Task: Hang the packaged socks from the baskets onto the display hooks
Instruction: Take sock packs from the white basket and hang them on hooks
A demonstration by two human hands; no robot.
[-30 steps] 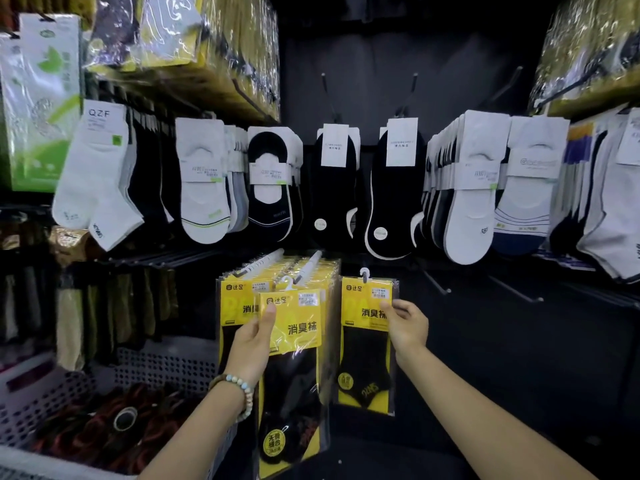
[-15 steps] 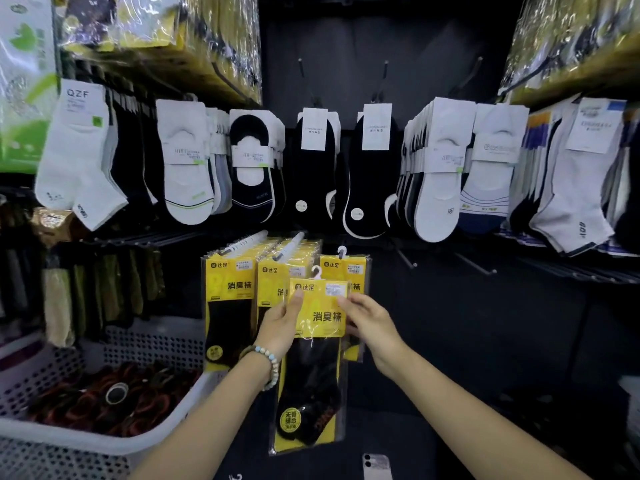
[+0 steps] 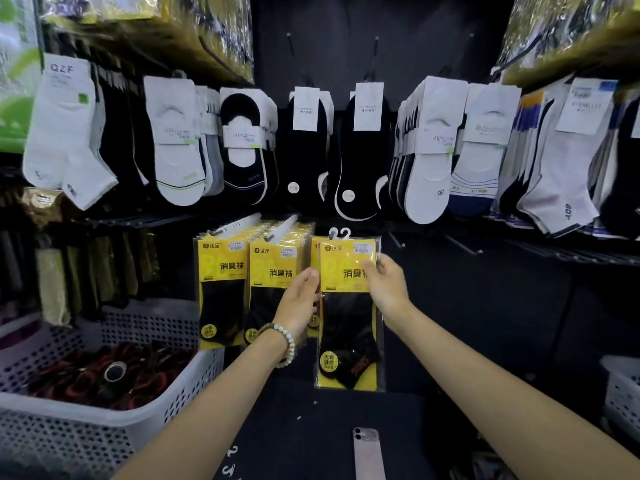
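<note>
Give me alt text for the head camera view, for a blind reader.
A person's right hand pinches a yellow sock pack by its right edge, the left hand at its left edge. More yellow packs hang on two hooks to its left; a white basket sits lower left.

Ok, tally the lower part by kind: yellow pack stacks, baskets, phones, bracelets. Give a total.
Yellow pack stacks: 3
Baskets: 2
Phone: 1
Bracelet: 1
Total: 7
</note>
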